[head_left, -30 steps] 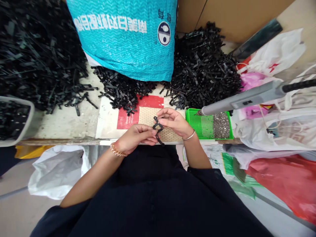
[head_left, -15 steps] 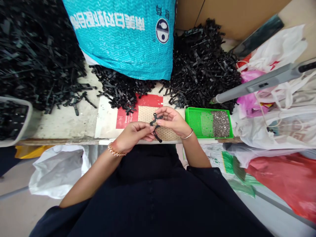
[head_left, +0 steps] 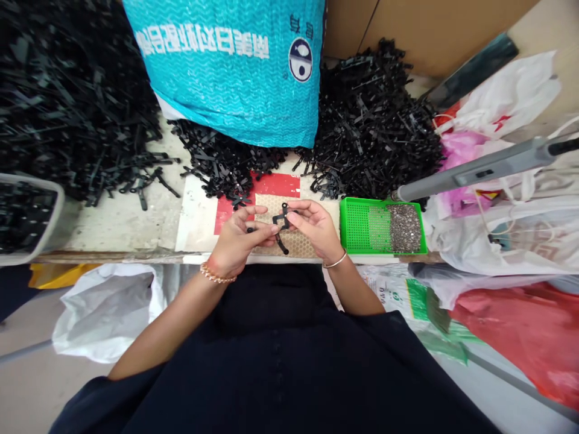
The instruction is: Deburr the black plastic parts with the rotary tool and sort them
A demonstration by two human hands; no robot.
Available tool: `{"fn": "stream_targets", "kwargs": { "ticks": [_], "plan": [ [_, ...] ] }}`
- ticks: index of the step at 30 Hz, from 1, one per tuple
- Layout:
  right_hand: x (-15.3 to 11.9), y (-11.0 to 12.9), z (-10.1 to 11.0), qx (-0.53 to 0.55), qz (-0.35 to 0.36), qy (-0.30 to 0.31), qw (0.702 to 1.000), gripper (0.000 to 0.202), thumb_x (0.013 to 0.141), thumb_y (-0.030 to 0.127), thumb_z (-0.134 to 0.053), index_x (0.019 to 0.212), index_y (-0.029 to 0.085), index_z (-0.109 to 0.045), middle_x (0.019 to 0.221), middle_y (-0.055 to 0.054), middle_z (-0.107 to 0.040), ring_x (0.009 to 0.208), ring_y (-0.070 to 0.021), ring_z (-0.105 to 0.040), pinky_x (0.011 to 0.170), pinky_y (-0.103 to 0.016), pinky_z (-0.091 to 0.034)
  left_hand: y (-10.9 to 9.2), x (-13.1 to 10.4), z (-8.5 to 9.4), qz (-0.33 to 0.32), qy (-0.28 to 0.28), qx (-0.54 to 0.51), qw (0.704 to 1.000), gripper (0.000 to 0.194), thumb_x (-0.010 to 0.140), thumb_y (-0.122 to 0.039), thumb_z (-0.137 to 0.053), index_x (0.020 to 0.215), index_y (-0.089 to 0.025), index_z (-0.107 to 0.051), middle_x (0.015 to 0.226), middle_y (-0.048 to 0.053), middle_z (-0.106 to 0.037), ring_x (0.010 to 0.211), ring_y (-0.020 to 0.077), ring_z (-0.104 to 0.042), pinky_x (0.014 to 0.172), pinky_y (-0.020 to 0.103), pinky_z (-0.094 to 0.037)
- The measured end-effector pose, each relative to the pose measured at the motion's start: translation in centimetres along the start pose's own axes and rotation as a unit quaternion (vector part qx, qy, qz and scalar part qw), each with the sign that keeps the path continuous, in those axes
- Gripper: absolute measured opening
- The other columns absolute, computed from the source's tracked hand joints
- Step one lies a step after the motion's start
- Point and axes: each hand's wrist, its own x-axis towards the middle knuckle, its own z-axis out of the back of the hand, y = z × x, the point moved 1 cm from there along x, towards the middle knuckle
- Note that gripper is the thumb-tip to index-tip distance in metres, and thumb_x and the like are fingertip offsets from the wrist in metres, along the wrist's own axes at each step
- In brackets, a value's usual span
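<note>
Over the honeycomb-patterned mat (head_left: 301, 244), both hands meet at a jointed black plastic piece (head_left: 281, 220). My right hand (head_left: 316, 226) pinches its upper part between thumb and fingers. My left hand (head_left: 242, 238), with a beaded bracelet at the wrist, holds the left side of the piece between thumb and fingers; a dark rounded end shows by its fingers. One black arm of the piece points down toward the table edge. To the right of my right hand sits a green basket (head_left: 357, 226) with small metal parts (head_left: 404, 228) in its right half.
Heaps of black parts lie at the left (head_left: 76, 108) and back right (head_left: 375, 120). A blue sack (head_left: 235, 78) rests between them. A tub (head_left: 54, 226) stands at the left edge. A grey metal bar (head_left: 474, 169) and plastic bags (head_left: 506, 235) are at the right.
The black piece has turned and its bent middle now shows more openly. My left hand has shifted slightly left, its index finger raised. My right hand has moved slightly left and down.
</note>
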Motion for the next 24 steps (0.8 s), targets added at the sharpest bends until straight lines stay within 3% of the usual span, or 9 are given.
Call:
{"fn": "stream_targets", "kwargs": {
  "ticks": [3, 8, 14, 20, 24],
  "plan": [
    [-0.7, -0.4, -0.5, 0.0, 0.017, -0.023, 1.0, 0.042, 0.075, 0.053, -0.093, 0.101, 0.024, -0.076, 0.108, -0.004, -0.08, 0.1, -0.0164, -0.075, 0.091, -0.032, -0.067, 0.1, -0.2, -0.4, -0.009, 0.001, 0.0, 1.0, 0.085, 0.054, -0.035, -0.107, 0.12, -0.016, -0.056, 0.073, 0.001, -0.079, 0.06, 0.0168, -0.076, 0.062, 0.026, -0.065],
    [-1.9, -0.5, -0.8, 0.004, 0.0, 0.025, 1.0, 0.041, 0.077, 0.051, -0.093, 0.105, 0.025, -0.078, 0.117, -0.005, -0.082, 0.106, -0.0188, -0.077, 0.104, -0.04, -0.066, 0.1, -0.8, -0.8, -0.027, -0.003, -0.001, 1.0, 0.09, 0.055, -0.034, -0.107, 0.125, -0.017, -0.053, 0.067, -0.006, -0.073, 0.06, 0.0171, -0.076, 0.065, 0.026, -0.066],
    [-2.6, -1.0, -0.8, -0.018, 0.019, -0.012, 1.0, 0.045, 0.073, 0.051, -0.094, 0.109, 0.026, -0.081, 0.116, -0.005, -0.082, 0.1, -0.0181, -0.077, 0.1, -0.037, -0.066, 0.8, -0.8, -1.2, -0.044, -0.025, -0.065, 0.997, 0.094, 0.05, -0.028, -0.109, 0.126, -0.018, -0.054, 0.071, -0.006, -0.075, 0.063, 0.0152, -0.077, 0.07, 0.026, -0.067],
    [-3.8, -1.0, -0.2, -0.017, 0.062, -0.06, 0.996, 0.032, 0.075, 0.042, -0.095, 0.101, 0.028, -0.084, 0.113, -0.003, -0.083, 0.1, -0.0153, -0.077, 0.097, -0.031, -0.065, 1.7, -0.9, -2.3, -0.009, -0.007, -0.134, 0.991, 0.064, 0.047, -0.032, -0.108, 0.097, -0.014, -0.072, 0.081, 0.001, -0.079, 0.071, 0.014, -0.077, 0.079, 0.029, -0.065],
    [-3.5, -1.1, 0.5, 0.006, 0.052, -0.091, 0.994, 0.039, 0.064, 0.035, -0.102, 0.099, 0.028, -0.085, 0.095, -0.002, -0.083, 0.079, -0.0137, -0.077, 0.077, -0.026, -0.069, 1.9, -0.2, -2.3, -0.061, 0.035, -0.149, 0.986, 0.062, 0.042, -0.037, -0.11, 0.088, -0.014, -0.076, 0.085, 0.005, -0.079, 0.077, 0.0161, -0.075, 0.088, 0.037, -0.06]
  ]
}}
